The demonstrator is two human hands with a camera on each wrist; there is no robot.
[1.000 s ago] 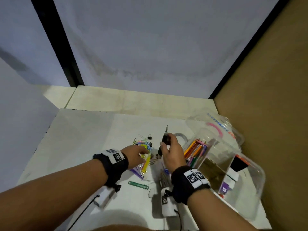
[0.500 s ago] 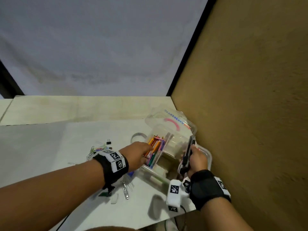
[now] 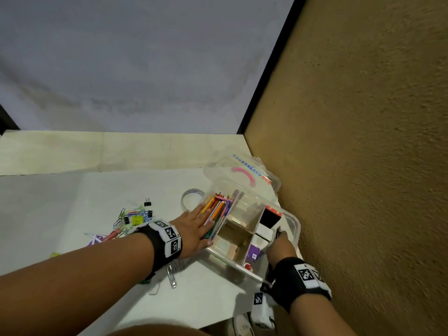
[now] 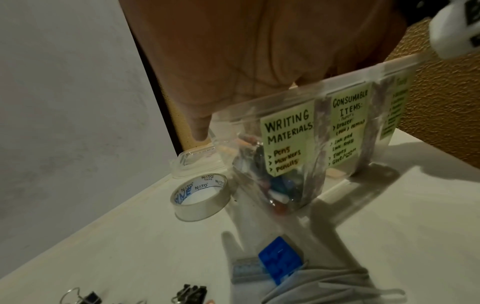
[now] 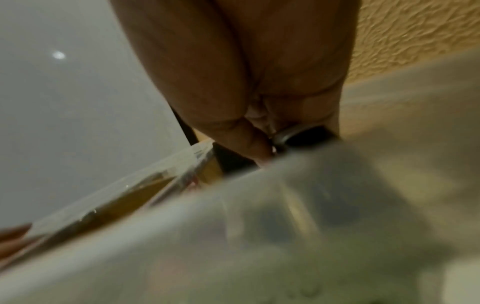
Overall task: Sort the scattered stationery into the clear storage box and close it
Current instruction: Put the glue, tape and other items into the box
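The clear storage box (image 3: pixel 295 222) stands open at the table's right edge, its lid (image 3: pixel 244 172) tipped back. Coloured pencils (image 3: pixel 216 212) fill its left compartment. My left hand (image 3: pixel 194 226) lies flat with straight fingers against the box's left wall; the left wrist view shows that hand (image 4: pixel 233 61) at the rim above the "Writing Materials" label (image 4: pixel 285 135). My right hand (image 3: pixel 278 246) grips a black tool (image 3: pixel 278 231) and is low inside the right compartment. The right wrist view is blurred, with the fingers (image 5: pixel 249 142) on something dark and metallic.
A tape roll (image 3: pixel 191 197) lies just left of the box. Coloured paper clips (image 3: pixel 131 219) and a black binder clip (image 3: pixel 148 202) are scattered further left; metal fasteners (image 3: pixel 171 277) lie under my left wrist. A brown wall (image 3: pixel 363 166) runs close along the box's right side.
My right hand carried the black tool from the clip pile over to the box and lowered it into the right compartment. My left hand left the pile and now presses on the box's left wall.
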